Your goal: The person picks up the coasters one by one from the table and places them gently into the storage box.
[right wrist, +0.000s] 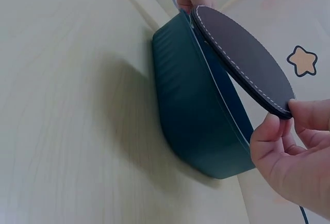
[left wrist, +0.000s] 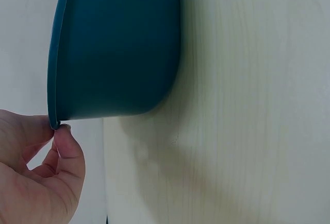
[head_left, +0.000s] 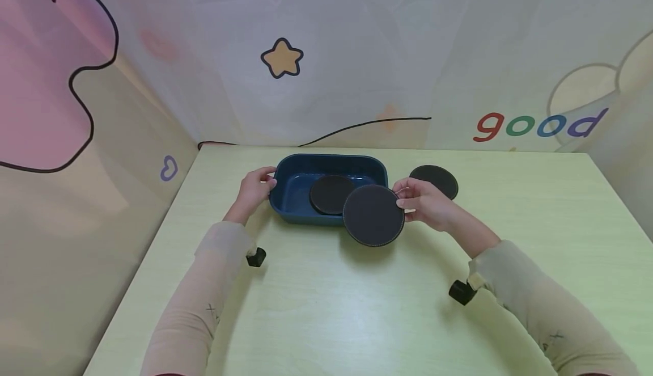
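A dark blue rectangular basin [head_left: 296, 217] with rounded corners stands on the table. My left hand [head_left: 255, 188] pinches its left rim between thumb and fingers, which the left wrist view shows closely at the rim's corner [left wrist: 55, 124]. One round black coaster [head_left: 331, 194] lies inside the basin. My right hand [head_left: 423, 201] pinches the edge of a second round black coaster [head_left: 373, 215], tilted over the basin's front right corner. White stitching runs round this held coaster [right wrist: 245, 54] in the right wrist view. Behind the right hand, a third black coaster [head_left: 436, 180] lies on the table, partly hidden.
The pale wooden table [head_left: 316, 308] meets a printed cloth backdrop [head_left: 357, 70] just behind the basin. Cloth also hangs along the left and right sides. Small black devices [head_left: 257, 257] sit at both sleeve cuffs.
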A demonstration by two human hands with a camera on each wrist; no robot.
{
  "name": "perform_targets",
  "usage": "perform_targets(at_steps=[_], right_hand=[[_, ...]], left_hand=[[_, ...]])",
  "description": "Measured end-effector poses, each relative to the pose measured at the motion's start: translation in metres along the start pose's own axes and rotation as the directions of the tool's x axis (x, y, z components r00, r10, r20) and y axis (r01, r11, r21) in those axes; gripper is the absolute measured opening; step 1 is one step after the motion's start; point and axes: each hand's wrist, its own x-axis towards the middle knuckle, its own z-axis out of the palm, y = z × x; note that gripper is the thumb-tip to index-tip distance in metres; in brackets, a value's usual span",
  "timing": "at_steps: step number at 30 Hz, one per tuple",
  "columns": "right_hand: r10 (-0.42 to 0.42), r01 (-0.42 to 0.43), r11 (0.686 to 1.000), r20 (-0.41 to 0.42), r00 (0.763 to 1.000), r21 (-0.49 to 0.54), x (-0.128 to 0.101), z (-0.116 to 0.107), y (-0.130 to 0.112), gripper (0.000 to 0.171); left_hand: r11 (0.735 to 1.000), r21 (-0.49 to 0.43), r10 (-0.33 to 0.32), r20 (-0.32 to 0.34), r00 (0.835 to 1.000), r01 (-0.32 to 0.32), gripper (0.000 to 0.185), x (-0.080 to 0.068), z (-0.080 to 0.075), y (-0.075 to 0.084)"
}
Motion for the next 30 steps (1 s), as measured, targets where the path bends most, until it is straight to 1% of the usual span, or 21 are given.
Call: perform_targets(at_steps=[5,9,15,23,30], right_hand=[[0.002,-0.001,0.998,-0.029,1.0,0.059,0.013,0.009,0.0,0.017],[0.008,-0.002,0.994,-0.057,0.998,0.106,0.022,0.016,-0.001,0.018],[0.029,-0.014,0.991,-0.11,0.993,0.135,0.037,0.026,-0.005,0.017],[0.077,-0.041,0.978,-0.174,0.982,0.202,0.059,0.037,-0.009,0.018],[0.076,-0.03,0.975,-0.208,0.975,0.219,0.072,0.046,-0.008,0.019]], left_hand=[[1.0,-0.015,-0.009,0.004,1.0,0.009,0.038,-0.001,0.001,0.0],[1.0,-0.011,-0.003,0.002,1.0,0.003,0.038,0.0,0.001,-0.001],[1.0,-0.008,-0.002,-0.002,1.0,0.002,0.038,0.001,0.001,-0.001],[1.0,-0.022,-0.005,0.004,1.0,0.005,0.038,0.001,0.0,-0.001],[1.0,-0.024,-0.007,0.003,1.0,0.007,0.038,0.001,0.0,0.0]])
